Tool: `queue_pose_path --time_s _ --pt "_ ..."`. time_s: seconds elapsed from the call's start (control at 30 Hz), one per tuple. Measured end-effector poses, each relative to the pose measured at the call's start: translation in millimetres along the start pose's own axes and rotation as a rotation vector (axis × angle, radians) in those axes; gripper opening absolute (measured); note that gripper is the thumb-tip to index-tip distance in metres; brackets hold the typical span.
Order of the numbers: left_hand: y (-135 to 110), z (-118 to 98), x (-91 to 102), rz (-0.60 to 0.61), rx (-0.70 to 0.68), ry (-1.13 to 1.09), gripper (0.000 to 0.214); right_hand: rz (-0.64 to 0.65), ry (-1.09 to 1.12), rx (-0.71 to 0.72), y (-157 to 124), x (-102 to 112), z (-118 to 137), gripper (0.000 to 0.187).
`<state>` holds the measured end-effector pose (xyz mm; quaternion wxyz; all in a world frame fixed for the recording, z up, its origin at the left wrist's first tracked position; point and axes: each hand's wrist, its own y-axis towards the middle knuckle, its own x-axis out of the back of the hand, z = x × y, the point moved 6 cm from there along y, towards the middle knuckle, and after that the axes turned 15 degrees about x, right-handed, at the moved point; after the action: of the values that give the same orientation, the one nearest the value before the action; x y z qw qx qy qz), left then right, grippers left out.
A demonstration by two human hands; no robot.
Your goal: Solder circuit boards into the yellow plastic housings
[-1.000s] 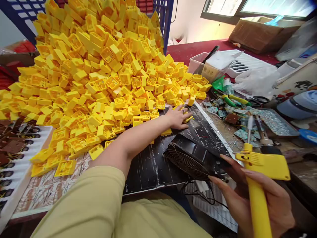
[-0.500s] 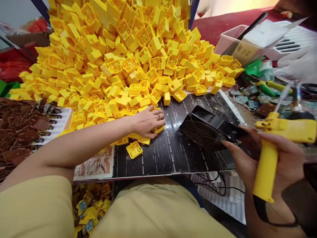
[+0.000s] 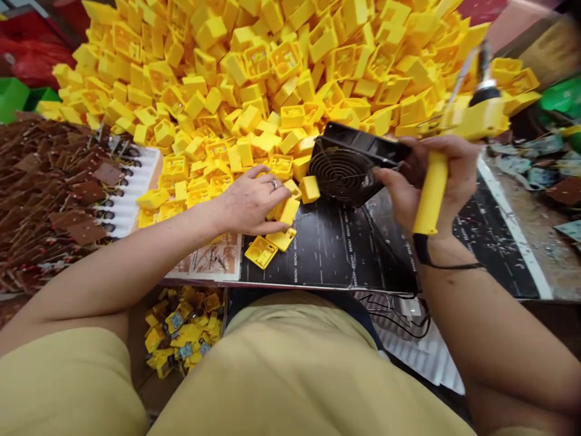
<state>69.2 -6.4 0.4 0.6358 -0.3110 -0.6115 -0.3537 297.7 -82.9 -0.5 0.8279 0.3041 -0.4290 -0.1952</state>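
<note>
My left hand (image 3: 256, 201), a ring on one finger, lies at the near edge of a heap of yellow plastic cases (image 3: 254, 127). Its fingers and thumb close around a yellow plastic case (image 3: 288, 210). Two flat yellow case pieces lie below it, one a cover (image 3: 261, 252) with its inner side up. My right hand (image 3: 447, 169) grips a yellow soldering gun (image 3: 432, 194), tip pointing up and away. That same hand holds a black cooling fan (image 3: 347, 166) with a round wire grille, its thumb at the fan's edge. The fan is tilted beside the heap.
Brown circuit boards (image 3: 54, 194) are piled at left beside white foam (image 3: 140, 181). A black bench mat (image 3: 327, 254) covers the table before me. Small circuit boards (image 3: 540, 154) lie at right. Below the table edge are more yellow parts (image 3: 190, 330) and black cables (image 3: 403, 318).
My right hand has brought the soldering gun and fan up and left, to the edge of the heap. My left hand stays over the yellow cases. The view has shifted downward.
</note>
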Motion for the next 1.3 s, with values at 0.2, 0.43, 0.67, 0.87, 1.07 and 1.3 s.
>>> queue_pose_path --time_s 0.2,0.43,0.67,0.87,1.07,1.3 --pt "-53 26 25.2 -0.131 0.458 -0.346 0.05 -0.074 0.035 0.198 -2 26 19 0.053" --pt "-127 6 8.3 0.155 0.414 0.035 0.048 0.204 0.176 0.577 -41 -19 104 0.047" --pt "-131 -26 -19.9 -0.096 0.477 -0.078 0.074 0.341 0.161 0.67 -54 -88 121 0.03" --pt "-113 -38 -26.0 -0.179 0.482 -0.125 0.058 0.172 0.071 0.429 -57 -53 112 0.037" --pt "-69 -29 -16.4 0.143 0.381 -0.219 0.053 0.237 0.01 0.435 -65 -52 116 0.025" --pt "-79 -37 -4.9 -0.073 0.215 -0.089 0.042 0.308 -0.057 0.511 -62 -36 98 0.037"
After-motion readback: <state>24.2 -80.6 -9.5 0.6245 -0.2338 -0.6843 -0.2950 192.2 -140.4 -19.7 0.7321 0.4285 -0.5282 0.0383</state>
